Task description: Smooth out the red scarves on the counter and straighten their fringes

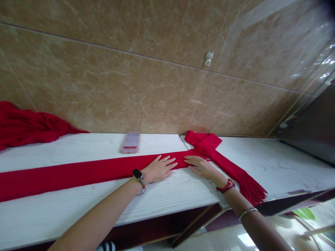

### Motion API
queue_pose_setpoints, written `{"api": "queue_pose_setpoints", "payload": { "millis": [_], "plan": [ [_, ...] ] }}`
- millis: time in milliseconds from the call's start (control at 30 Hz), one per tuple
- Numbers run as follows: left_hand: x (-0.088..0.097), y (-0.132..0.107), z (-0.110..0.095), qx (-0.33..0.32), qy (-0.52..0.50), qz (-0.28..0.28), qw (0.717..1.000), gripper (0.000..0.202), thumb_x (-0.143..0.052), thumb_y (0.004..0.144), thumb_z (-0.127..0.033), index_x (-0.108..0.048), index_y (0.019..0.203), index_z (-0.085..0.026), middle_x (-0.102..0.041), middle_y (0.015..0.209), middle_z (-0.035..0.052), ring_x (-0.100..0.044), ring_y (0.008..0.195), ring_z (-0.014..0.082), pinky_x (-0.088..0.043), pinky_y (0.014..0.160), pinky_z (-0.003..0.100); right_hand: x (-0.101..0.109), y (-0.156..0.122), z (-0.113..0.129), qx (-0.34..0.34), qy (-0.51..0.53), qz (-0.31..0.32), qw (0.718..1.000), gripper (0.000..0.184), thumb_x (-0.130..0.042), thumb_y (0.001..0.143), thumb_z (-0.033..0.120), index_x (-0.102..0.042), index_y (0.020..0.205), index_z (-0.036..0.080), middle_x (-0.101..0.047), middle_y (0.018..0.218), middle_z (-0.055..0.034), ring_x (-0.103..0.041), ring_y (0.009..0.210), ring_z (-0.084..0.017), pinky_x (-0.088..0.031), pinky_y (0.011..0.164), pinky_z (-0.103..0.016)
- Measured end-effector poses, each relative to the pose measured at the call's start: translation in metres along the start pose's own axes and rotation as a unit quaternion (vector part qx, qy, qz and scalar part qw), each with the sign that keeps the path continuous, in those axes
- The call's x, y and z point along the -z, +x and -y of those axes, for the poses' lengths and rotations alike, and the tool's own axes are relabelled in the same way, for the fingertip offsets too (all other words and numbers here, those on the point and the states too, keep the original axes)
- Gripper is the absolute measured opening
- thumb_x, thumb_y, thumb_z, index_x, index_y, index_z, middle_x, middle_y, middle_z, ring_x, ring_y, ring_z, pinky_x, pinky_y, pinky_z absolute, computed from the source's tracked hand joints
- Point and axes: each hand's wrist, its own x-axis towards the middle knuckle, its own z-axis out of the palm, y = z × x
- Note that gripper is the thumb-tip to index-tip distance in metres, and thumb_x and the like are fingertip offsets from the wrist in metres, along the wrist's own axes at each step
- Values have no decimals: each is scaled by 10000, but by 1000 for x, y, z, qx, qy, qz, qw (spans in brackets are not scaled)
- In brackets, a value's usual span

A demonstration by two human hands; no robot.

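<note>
A long red scarf (78, 174), folded into a flat strip, stretches across the white counter from the left edge of the view. On its right part lies my left hand (159, 168), palm down with the fingers spread. Close to the scarf's right end rests my right hand (201, 166), flat with the fingers stretched out. Neither hand grips anything. Just beyond my right hand, a second red scarf (209, 144) lies folded over itself, its fringed end (252, 190) reaching toward the counter's front edge.
The white counter (162, 195) runs along a brown marbled wall (125, 87). A blurred-out flat item (131, 142) sits behind the scarf. Bunched red cloth (28, 125) lies at the far left. A dark panel (311, 122) stands at the right, and something green (305, 213) is below.
</note>
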Motion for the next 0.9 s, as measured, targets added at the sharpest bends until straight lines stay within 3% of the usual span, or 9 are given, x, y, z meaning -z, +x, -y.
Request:
{"api": "queue_pose_setpoints", "payload": {
  "millis": [100, 233, 367, 533, 667, 800, 900],
  "plan": [
    [9, -2, 4, 12, -12, -18, 1000, 396, -259, 935, -346, -381, 1306, -280, -351, 1406, 23, -292, 1293, 192, -219, 1031, 444, -1, -1, -1, -15, 8, -17, 1000, 300, -461, 846, 205, -606, 1109, 192, -634, 1097, -96, -576, 1033, -208, -484, 896, -380],
    [13, -10, 13, 120, 11, -87, 989, 414, -268, 926, -296, -379, 1310, -187, -336, 1410, 82, -292, 1292, 215, -246, 1029, 457, -4, 11, -2, -44, 0, -56, 998, 327, -419, 878, 247, -560, 1168, 193, -563, 1210, -107, -515, 1125, -219, -447, 945, -409],
    [5, -16, 18, 185, 3, -23, 982, 504, -315, 899, -348, -329, 1335, -96, -299, 1419, 134, -241, 1311, 274, -242, 1027, 514, -22, 48, 16, -64, -14, -51, 997, 448, -377, 897, 329, -408, 1308, 152, -440, 1330, -151, -385, 1241, -241, -378, 997, -446],
    [0, -17, 19, 192, -7, -8, 981, 555, -281, 897, -365, -281, 1354, -50, -272, 1427, 147, -218, 1321, 255, -208, 1057, 489, -56, 77, 40, -34, -38, 43, 998, 468, -308, 919, 344, -345, 1346, 157, -405, 1359, -140, -340, 1268, -246, -358, 988, -484],
    [2, -17, 19, 196, -10, 9, 980, 551, -267, 894, -377, -291, 1354, -73, -262, 1435, 122, -211, 1326, 239, -196, 1065, 470, -64, 49, 10, -29, -115, 63, 991, 442, -265, 930, 296, -364, 1334, 147, -424, 1343, -148, -382, 1242, -243, -379, 964, -476],
    [2, -17, 20, 202, -13, 12, 979, 542, -267, 891, -379, -300, 1351, -94, -267, 1436, 109, -212, 1326, 230, -190, 1068, 450, -49, 7, -42, 1, -211, 93, 973, 381, -273, 905, 157, -534, 1173, 90, -431, 1319, -203, -401, 1222, -286, -429, 893, -497],
    [2, -17, 20, 201, -17, 9, 979, 541, -273, 891, -377, -308, 1346, -86, -268, 1435, 112, -210, 1326, 235, -191, 1065, 455, -34, 1, -51, -43, -229, 112, 966, 365, -290, 892, 138, -575, 1116, 107, -484, 1272, -203, -427, 1200, -289, -438, 868, -514]
  ]
}}
